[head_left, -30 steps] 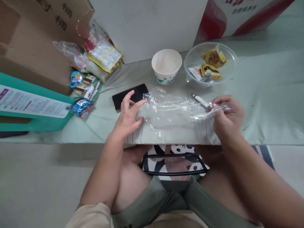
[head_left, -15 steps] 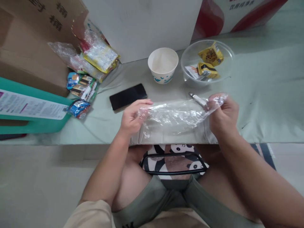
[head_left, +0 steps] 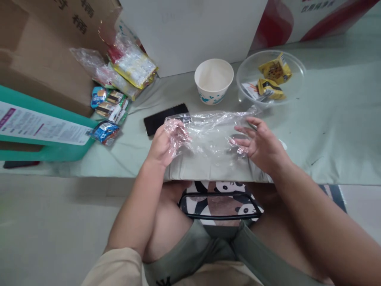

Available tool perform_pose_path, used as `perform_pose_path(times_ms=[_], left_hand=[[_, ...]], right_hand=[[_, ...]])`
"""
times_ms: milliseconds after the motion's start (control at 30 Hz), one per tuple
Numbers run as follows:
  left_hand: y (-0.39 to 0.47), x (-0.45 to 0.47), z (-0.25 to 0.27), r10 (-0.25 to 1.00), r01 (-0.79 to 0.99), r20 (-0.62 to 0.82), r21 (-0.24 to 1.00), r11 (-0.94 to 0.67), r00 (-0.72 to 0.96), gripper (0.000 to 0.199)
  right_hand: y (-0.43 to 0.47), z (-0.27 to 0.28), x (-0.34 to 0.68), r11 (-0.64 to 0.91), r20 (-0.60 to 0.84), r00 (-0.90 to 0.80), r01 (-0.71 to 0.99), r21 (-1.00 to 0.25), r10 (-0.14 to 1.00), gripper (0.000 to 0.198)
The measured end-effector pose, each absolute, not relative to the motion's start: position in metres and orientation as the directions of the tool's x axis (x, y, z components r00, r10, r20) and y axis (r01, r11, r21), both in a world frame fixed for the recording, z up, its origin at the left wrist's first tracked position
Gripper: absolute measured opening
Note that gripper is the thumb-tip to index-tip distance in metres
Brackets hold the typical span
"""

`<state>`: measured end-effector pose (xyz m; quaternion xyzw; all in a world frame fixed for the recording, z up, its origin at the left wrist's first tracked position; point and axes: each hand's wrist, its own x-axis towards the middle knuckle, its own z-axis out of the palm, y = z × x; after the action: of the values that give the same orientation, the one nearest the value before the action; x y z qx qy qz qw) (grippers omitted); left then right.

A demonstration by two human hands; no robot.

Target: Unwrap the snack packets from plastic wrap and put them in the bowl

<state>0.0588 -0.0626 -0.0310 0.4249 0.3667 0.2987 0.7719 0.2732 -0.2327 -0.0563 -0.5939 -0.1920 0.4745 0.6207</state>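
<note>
A thin sheet of clear plastic film, crumpled and see-through, stretches between my two hands above the table's front edge. My left hand is curled, with the film wrapped over its fingers and gripped there. On the other side, my right hand has its fingers spread, and their tips touch the film's right end. Just beyond the film stands a white paper bowl with blue-green print, upright. A black phone lies behind my left hand, its near right corner partly covered by the film.
A clear plastic bowl holds yellow snack packets. Several snack bags and a blue packet lie at left, by a cardboard box and a green carton. A white panel stands behind.
My right hand has moved left and its fingers have opened from a pinch on the film. The film has bunched around my left fingers. The silver tool is now mostly hidden by my right hand.
</note>
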Motion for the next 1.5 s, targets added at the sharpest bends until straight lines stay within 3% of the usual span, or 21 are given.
perform_pose_path(times_ms=[100,233,533,567,633,733,867,933,1033,1100,1200,1233,1300,1400,1500], left_hand=[[-0.063,0.062,-0.026,0.723,-0.083,-0.388,0.849,0.521,0.572,0.013],[-0.063,0.065,-0.020,0.696,0.037,-0.483,0.834,0.550,0.531,0.011],[-0.059,0.062,-0.030,0.777,0.195,-0.395,0.919,0.344,0.491,0.020],[-0.057,0.060,-0.033,0.783,0.201,-0.358,0.934,0.296,0.509,0.024],[-0.053,0.057,-0.040,0.763,0.190,-0.243,0.969,0.159,0.599,0.051],[-0.045,0.048,-0.051,0.646,0.205,-0.103,0.975,-0.086,0.756,0.089],[-0.041,0.041,-0.054,0.542,0.276,-0.098,0.926,-0.257,0.834,0.093],[-0.044,0.043,-0.050,0.572,0.293,-0.107,0.925,-0.243,0.813,0.073],[-0.050,0.052,-0.043,0.734,0.297,-0.100,0.944,-0.144,0.672,0.023],[-0.052,0.057,-0.038,0.836,0.252,-0.082,0.965,-0.068,0.542,0.013],[-0.050,0.055,-0.033,0.889,0.128,-0.140,0.987,0.093,0.435,0.012],[-0.049,0.052,-0.032,0.862,0.088,-0.177,0.984,0.153,0.475,0.015],[-0.046,0.043,-0.030,0.717,0.078,-0.230,0.968,0.239,0.658,0.042],[-0.046,0.033,-0.032,0.474,0.219,-0.284,0.958,0.187,0.833,0.083],[-0.050,0.034,-0.037,0.471,0.339,-0.320,0.940,0.046,0.822,0.076]], right_hand=[[-0.230,-0.055,0.270,-0.185,-0.364,0.494,-0.374,-0.909,0.790,0.070],[-0.227,-0.061,0.274,-0.115,-0.293,0.687,-0.293,-0.949,0.666,0.058],[-0.233,-0.064,0.286,-0.039,-0.064,0.846,-0.052,-0.998,0.529,0.039],[-0.234,-0.063,0.286,-0.038,-0.058,0.851,-0.044,-0.998,0.521,0.038],[-0.234,-0.062,0.286,-0.043,-0.061,0.859,-0.045,-0.998,0.508,0.039],[-0.234,-0.060,0.287,-0.026,-0.061,0.866,-0.056,-0.998,0.496,0.041],[-0.234,-0.060,0.290,-0.001,-0.043,0.881,-0.048,-0.999,0.472,0.041],[-0.233,-0.060,0.293,0.011,-0.031,0.891,-0.041,-0.999,0.453,0.041],[-0.233,-0.061,0.295,0.026,-0.012,0.902,-0.026,-0.999,0.432,0.040],[-0.234,-0.062,0.296,0.013,-0.006,0.903,-0.013,-1.000,0.430,0.041],[-0.235,-0.063,0.296,-0.003,-0.001,0.903,0.000,-1.000,0.430,0.040],[-0.235,-0.063,0.297,0.000,0.001,0.904,0.001,-1.000,0.426,0.040],[-0.235,-0.063,0.297,0.001,0.000,0.909,0.000,-1.000,0.417,0.041],[-0.233,-0.064,0.298,-0.019,-0.013,0.910,-0.005,-1.000,0.415,0.040],[-0.232,-0.066,0.299,-0.001,-0.013,0.907,-0.014,-1.000,0.421,0.039]])
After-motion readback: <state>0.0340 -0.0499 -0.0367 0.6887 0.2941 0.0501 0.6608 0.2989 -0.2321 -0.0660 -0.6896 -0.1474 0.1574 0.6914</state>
